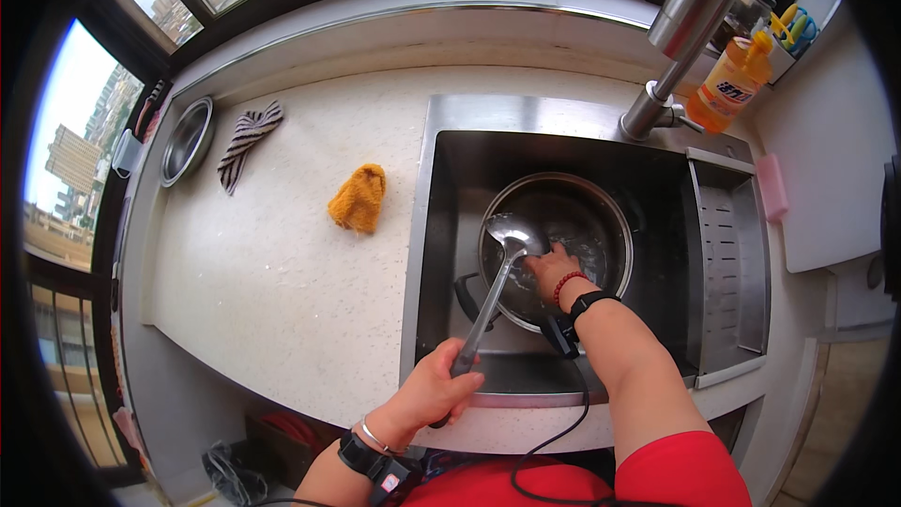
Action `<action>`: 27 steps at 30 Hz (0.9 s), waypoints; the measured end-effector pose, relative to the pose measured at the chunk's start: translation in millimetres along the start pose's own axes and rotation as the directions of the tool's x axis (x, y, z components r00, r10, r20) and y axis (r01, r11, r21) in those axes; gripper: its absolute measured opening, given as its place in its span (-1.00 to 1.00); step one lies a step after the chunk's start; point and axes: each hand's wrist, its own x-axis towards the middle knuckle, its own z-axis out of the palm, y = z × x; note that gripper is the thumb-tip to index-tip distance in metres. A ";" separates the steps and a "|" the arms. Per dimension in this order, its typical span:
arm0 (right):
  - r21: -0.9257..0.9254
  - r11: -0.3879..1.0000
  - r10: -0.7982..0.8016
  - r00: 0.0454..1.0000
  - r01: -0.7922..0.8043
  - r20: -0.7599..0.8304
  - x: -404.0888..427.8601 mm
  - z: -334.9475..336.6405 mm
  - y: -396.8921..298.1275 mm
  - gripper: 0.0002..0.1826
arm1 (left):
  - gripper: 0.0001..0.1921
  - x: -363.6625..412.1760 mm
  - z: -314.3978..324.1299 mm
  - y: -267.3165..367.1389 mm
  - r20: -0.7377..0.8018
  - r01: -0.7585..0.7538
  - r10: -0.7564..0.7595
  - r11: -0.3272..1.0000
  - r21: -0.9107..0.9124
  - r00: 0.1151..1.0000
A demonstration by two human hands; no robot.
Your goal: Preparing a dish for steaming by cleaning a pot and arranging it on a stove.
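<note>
My left hand (442, 384) grips the dark handle of a metal ladle (495, 289) near the sink's front edge. The ladle's bowl is over a steel pot (626, 239) that holds water and stands in the stainless steel sink (658, 246). Over the same pot is my right hand (556, 269), beside the ladle's bowl; its fingertips are near or in the water. Whether the right fingers touch the ladle or hold anything cannot be told.
Left of the sink lie an orange cloth (359, 198), a striped cloth (248, 143) and a metal bowl (188, 142). Behind the sink rises a faucet (651, 107), with an orange soap bottle (731, 84) beside it. A slotted metal tray (725, 274) and a pink sponge (772, 188) are at right.
</note>
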 end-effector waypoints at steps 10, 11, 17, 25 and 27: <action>0.866 0.094 0.201 0.842 0.491 -0.500 -41.4 -44.7 21.4 -0.63 | -0.80 1.8 -3.5 4.0 -0.025 0.024 -0.022 0.997 0.066 0.999; 0.848 0.195 0.188 0.830 0.493 -0.525 -51.3 -47.7 11.0 -0.63 | -0.80 3.7 -3.2 4.2 -0.024 0.034 -0.033 0.998 0.050 0.999; 0.247 0.766 -0.115 0.505 0.593 -0.856 -80.8 -48.8 -28.1 -0.67 | -0.81 6.0 -1.1 8.9 -0.018 0.066 -0.065 0.994 0.087 0.998; -0.013 0.853 -0.340 0.535 0.522 -0.773 -79.3 -78.2 -34.3 -0.76 | -0.77 -2.1 0.4 9.0 -0.057 -0.133 0.231 0.728 0.672 0.971; 0.011 0.875 -0.326 0.607 0.484 -0.725 -70.8 -81.3 -35.6 -0.81 | -0.76 -2.0 2.8 4.5 -0.024 -0.207 0.352 0.603 0.770 0.936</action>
